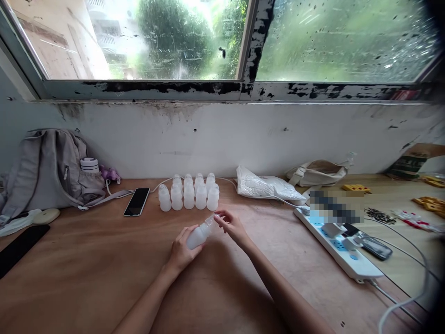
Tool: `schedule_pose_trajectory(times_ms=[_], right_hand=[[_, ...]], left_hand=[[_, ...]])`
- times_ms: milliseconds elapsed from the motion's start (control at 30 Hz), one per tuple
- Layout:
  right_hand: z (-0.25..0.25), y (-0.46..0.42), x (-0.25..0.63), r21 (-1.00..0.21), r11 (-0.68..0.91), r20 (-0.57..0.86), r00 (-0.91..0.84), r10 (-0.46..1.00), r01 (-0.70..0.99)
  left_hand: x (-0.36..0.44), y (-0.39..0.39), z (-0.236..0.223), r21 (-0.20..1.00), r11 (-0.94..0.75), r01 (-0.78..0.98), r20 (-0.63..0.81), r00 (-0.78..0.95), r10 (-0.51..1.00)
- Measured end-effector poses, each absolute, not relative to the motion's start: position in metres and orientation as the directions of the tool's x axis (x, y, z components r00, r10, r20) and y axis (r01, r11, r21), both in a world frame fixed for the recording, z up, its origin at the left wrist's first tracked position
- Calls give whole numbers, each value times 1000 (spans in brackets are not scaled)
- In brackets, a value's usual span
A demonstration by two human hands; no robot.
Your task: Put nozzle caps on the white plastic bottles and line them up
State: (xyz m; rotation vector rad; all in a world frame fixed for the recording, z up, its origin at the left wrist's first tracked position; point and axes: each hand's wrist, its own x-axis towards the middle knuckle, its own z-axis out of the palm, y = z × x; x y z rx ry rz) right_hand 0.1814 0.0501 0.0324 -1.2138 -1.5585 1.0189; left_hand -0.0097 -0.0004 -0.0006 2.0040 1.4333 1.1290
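My left hand (pixel 183 247) is wrapped round the body of a translucent white plastic bottle (pixel 197 237), tilted with its top toward the upper right. At that top, the bent fingers of my right hand (pixel 231 226) are closed at the edge of the clear cap (pixel 210 220). Whether the cap sits fully on the neck is too small to tell. Beyond my hands, several similar bottles (pixel 188 198) stand upright in two rows on the brown wooden table (pixel 104 273).
Left of the bottles lies a smartphone (pixel 136 202), with a grey backpack (pixel 52 171) farther left. A white padded bag (pixel 267 185) rests by the wall. To the right is a power strip (pixel 358 266) with plugs and cables. Yellow parts (pixel 356 188) lie beyond it.
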Motion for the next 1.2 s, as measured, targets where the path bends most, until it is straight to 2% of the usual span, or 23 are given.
schedule_pose_trajectory(times_ms=[233, 300, 500, 733, 1200], right_hand=[[11, 44, 176, -951, 204, 171, -155, 973, 231], [3, 41, 173, -946, 223, 190, -158, 969, 234], [-11, 34, 164, -853, 334, 342, -54, 938, 401], [-16, 28, 162, -781, 340, 362, -65, 930, 523], [-10, 14, 158, -798, 394, 442, -2, 897, 457]], left_hand=[[-10, 0, -6, 760, -271, 591, 271, 91, 958], [-11, 0, -6, 759, -292, 582, 278, 116, 954], [-12, 0, -5, 767, -364, 528, 311, 190, 931], [-12, -1, -6, 729, -434, 529, 388, 202, 899], [-1, -14, -6, 690, -493, 530, 485, 168, 859]])
